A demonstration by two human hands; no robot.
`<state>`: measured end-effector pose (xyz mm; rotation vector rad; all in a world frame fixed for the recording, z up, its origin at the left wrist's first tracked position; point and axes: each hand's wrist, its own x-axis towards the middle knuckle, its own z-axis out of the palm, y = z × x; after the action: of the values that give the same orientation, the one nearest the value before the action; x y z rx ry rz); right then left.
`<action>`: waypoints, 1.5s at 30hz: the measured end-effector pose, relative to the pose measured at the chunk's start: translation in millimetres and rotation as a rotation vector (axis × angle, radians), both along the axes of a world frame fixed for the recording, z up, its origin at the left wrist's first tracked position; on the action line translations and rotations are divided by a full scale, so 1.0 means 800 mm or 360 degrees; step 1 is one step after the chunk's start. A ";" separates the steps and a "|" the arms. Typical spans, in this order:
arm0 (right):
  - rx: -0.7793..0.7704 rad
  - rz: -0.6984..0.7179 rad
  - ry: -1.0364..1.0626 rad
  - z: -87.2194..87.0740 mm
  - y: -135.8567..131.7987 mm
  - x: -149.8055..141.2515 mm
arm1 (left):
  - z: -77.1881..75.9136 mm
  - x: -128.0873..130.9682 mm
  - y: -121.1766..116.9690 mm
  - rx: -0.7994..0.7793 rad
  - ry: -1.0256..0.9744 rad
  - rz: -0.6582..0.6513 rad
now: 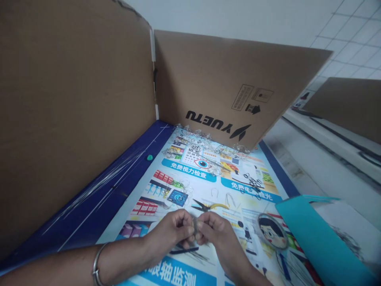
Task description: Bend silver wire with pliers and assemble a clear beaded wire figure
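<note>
My left hand (175,229) and my right hand (214,232) meet low in the middle of the view, fingertips pinched together. Between them they grip a small grey piece of wire (195,225); its full shape is hidden by the fingers. Just beyond the hands lie pliers (210,206) with dark jaws pointing left and a yellow handle. Bent wire pieces (229,200) rest behind the pliers. Several short straight wires (198,256) lie beneath my hands on the printed poster sheet (205,190).
Cardboard panels (232,75) stand upright at the back and left. Many bent wire shapes (199,137) lie along the back panel, with dark loops (253,182) at right. Long wires (104,180) run along the left blue surface. A teal box (321,234) stands at right.
</note>
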<state>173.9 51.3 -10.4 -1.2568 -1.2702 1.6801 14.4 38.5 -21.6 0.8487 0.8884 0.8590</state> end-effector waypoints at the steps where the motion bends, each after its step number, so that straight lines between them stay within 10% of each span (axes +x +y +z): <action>1: -0.0015 -0.0003 0.0004 0.000 0.000 0.000 | 0.000 0.000 0.000 -0.0006 -0.0004 0.0005; 16: 0.0148 0.0030 -0.0082 -0.002 0.007 0.003 | -0.016 -0.006 0.013 0.0326 0.0145 -0.0107; 32: 0.0386 -0.0043 -0.0417 -0.011 0.017 0.009 | 0.008 -0.023 0.013 0.1915 0.2135 -0.0769; 45: 0.0505 0.0010 -0.0549 -0.015 0.015 0.006 | 0.009 -0.016 0.003 0.1945 0.2323 -0.1028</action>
<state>178.8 63.4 -22.6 -1.3800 -1.6687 1.2336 1.3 40.5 -14.3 2.8313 1.0946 -0.0567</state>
